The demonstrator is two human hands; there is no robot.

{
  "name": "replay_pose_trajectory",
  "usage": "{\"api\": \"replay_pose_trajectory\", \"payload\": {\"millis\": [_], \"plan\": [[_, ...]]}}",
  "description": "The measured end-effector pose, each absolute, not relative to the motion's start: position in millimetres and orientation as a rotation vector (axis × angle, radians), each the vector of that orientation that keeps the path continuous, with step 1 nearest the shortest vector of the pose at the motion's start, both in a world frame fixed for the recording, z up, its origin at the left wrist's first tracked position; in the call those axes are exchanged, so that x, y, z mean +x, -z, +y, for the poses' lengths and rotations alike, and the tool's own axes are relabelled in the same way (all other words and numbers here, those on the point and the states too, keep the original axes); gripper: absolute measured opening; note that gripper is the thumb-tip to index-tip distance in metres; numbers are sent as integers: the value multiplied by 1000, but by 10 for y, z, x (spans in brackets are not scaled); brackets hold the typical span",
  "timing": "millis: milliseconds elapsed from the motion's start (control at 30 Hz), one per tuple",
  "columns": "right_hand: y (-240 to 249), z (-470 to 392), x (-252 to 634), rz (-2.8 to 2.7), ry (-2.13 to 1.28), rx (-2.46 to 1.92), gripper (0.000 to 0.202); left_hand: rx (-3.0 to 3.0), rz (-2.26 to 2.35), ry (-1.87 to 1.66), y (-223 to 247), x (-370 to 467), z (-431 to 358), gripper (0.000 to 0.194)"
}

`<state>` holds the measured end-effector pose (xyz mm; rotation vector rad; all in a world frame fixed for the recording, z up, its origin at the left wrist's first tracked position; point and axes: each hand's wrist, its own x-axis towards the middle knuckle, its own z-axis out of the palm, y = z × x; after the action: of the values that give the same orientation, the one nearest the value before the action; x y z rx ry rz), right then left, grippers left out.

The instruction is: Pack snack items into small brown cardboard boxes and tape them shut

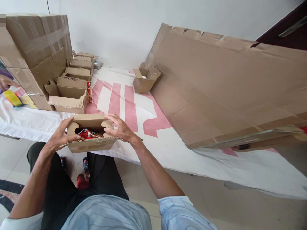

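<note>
An open cardboard box (92, 147) is held between my two hands at the table's front edge, tilted toward me. Red shiny packets (89, 134) show inside it. My left hand (59, 135) grips the box's left end, its thumb over the near rim and fingers at the far corner. At the right end my right hand (121, 129) clasps the side flap, with its fingers over the top edge. Just beyond stands a larger open cardboard box (68, 103), and a red packet (89, 92) leans against its right side.
Several open boxes (80, 64) line up behind, beside a stack of taped cartons (38, 48). A small open box (144, 83) stands near a large tilted carton (227, 89) on the right. Another person's hand (7, 83) is at the far left, near a yellow item (12, 98).
</note>
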<state>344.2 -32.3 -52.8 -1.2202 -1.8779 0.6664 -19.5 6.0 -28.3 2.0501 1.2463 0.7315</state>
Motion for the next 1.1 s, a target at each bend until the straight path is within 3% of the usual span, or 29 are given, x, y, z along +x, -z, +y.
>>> {"api": "replay_pose_trajectory", "payload": {"millis": [500, 667, 867, 1033, 1100], "plan": [[688, 54, 3262, -1695, -536, -1348, 30, 1980, 1259, -955, 292, -103, 31, 88], [650, -5, 3299, -1698, -612, -1389, 24, 2111, 1092, -908, 182, -133, -197, 75], [554, 11, 3283, -1707, -698, -1471, 25, 2383, 1003, -747, 273, -199, -323, 78], [532, 13, 3272, -1698, -734, -1489, 24, 2490, 1113, -790, 481, -150, -310, 49], [538, 19, 3279, -1713, -717, -1494, 24, 2514, 1116, -800, 505, -133, -309, 47]]}}
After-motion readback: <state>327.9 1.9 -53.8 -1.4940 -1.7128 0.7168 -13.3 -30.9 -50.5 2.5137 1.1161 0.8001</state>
